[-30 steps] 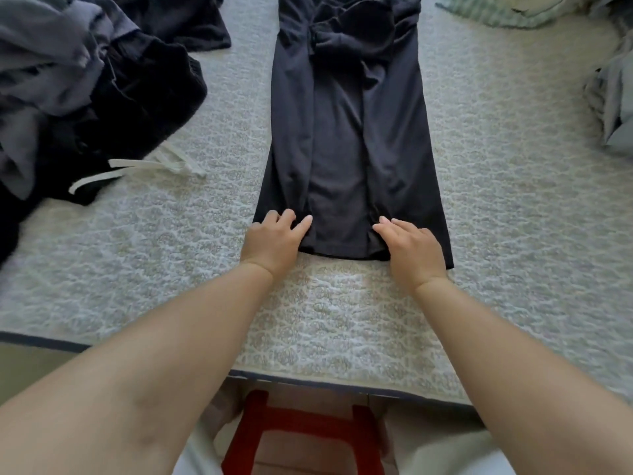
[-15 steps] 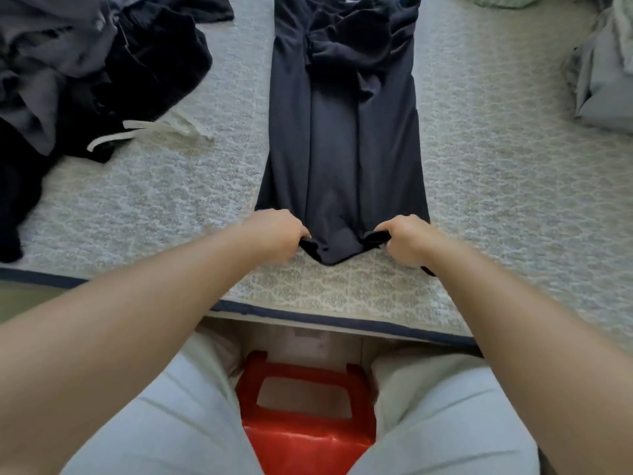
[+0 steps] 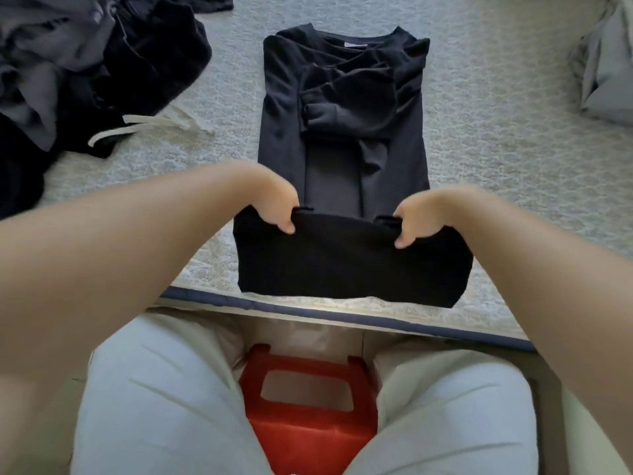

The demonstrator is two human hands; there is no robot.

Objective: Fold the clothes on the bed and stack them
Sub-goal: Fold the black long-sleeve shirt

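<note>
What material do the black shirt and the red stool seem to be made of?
Shirt: looks like soft matte knit, maybe cotton; it drapes and creases where both hands lift its hem.
Stool: probably hard molded plastic; smooth, slightly glossy, with a cut-out opening in its top.

one shirt (image 3: 342,138), two hands, one stool (image 3: 308,406)

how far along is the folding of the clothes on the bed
Done: the black shirt lies flat on the bed, sides and sleeves already folded in.
In hand: the left hand and right hand grip its bottom hem, lifted toward the collar.
Left: finishing this fold, then the dark heap at the left and the grey clothes at the right. No folded stack shows.
</note>
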